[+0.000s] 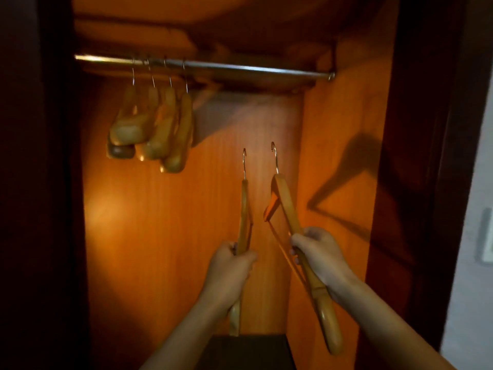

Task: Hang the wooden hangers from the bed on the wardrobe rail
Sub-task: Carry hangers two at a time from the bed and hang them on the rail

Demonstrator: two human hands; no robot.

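The left hand (231, 265) is gripping one wooden hanger (243, 222), the right hand (317, 253) another (286, 206); above them, four hung hangers (157, 129) are dangling from the wardrobe rail (240, 68).

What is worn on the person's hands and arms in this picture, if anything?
The left hand and right hand are bare, without gloves. No sleeve, watch or bracelet shows on either forearm. Rings cannot be told in the dim light.

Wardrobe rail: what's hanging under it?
Four wooden hangers near the left end of the rail, bunched, partly covering each other. Left hand grips a fifth hanger, the right hand a sixth hanger, both below, unhooked.
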